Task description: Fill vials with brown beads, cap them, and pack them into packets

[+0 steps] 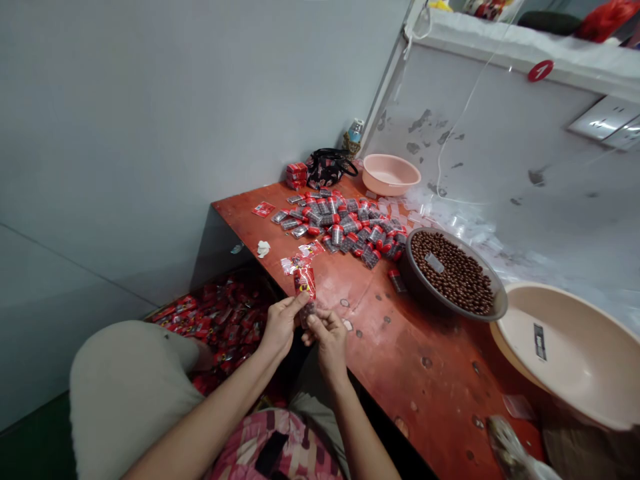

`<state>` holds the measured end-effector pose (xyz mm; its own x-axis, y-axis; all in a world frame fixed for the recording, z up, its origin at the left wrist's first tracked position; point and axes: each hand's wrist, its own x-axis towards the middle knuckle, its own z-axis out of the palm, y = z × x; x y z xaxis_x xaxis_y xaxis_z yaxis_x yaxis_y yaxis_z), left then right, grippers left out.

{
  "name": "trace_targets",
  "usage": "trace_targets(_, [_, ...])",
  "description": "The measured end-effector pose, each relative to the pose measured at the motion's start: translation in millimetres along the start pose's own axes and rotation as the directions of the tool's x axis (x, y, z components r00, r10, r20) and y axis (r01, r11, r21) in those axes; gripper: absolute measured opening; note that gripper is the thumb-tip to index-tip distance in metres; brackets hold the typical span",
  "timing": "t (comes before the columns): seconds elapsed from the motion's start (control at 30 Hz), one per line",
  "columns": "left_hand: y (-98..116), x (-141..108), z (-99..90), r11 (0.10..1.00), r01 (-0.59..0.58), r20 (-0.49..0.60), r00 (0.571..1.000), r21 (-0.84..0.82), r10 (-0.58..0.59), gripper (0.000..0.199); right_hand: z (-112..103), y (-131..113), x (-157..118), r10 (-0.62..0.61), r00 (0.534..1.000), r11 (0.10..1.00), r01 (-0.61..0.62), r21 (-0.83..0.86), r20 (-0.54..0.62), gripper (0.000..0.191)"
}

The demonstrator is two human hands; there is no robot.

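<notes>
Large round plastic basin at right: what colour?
The large round plastic basin is pale peach, head view.

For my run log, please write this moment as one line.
left hand: red packet | right hand: small tube | nearby: red-capped tubes, bowl of brown balls

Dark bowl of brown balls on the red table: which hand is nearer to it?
Right hand: nearer, down and to the left of the dark bowl. Left hand: farther, beyond the right hand from the bowl.
</notes>
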<state>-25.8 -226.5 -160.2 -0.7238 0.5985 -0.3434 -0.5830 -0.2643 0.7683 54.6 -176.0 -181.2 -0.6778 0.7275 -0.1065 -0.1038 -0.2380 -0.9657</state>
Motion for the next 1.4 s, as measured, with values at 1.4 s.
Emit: trace_targets(1.4, [9, -9, -15.0, 0.793, -0.349, -0.019, 0.911, 0.499, 0.413, 0.012, -4, -4, 4, 0.142, 0.990, 0.950, -0.138, 0.280, 0.008, 0.017])
